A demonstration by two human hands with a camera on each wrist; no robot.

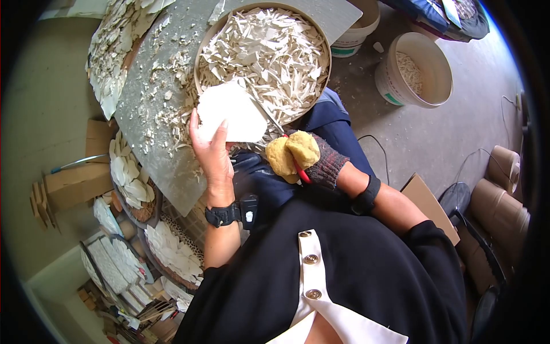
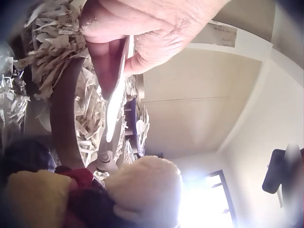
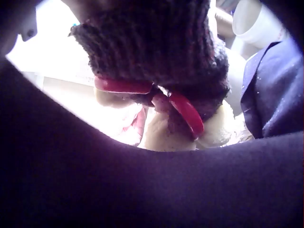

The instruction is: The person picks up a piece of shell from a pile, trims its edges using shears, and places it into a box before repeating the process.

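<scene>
A flat white sheet (image 1: 232, 112) with an angular outline is pinched between the thumb and fingers of the left hand (image 1: 213, 152). In the left wrist view that hand (image 2: 147, 28) holds the sheet (image 2: 115, 107) edge-on. The right hand (image 1: 321, 157), in a dark knitted glove with yellow padding (image 1: 281, 156) about the fingers, grips red-handled shears (image 1: 301, 171). Their metal blades lie beside the sheet's right edge; whether they touch it cannot be told. Red handles (image 3: 187, 114) also show under the glove (image 3: 156, 47) in the right wrist view.
A round tray (image 1: 329, 63) heaped with white scraps stands beyond the hands, on a grey board (image 1: 172, 178) strewn with bits. White buckets (image 1: 395, 86) stand on the floor at right. Baskets of white pieces (image 1: 129, 172) and cardboard are at left. Dark trousers lie beneath the hands.
</scene>
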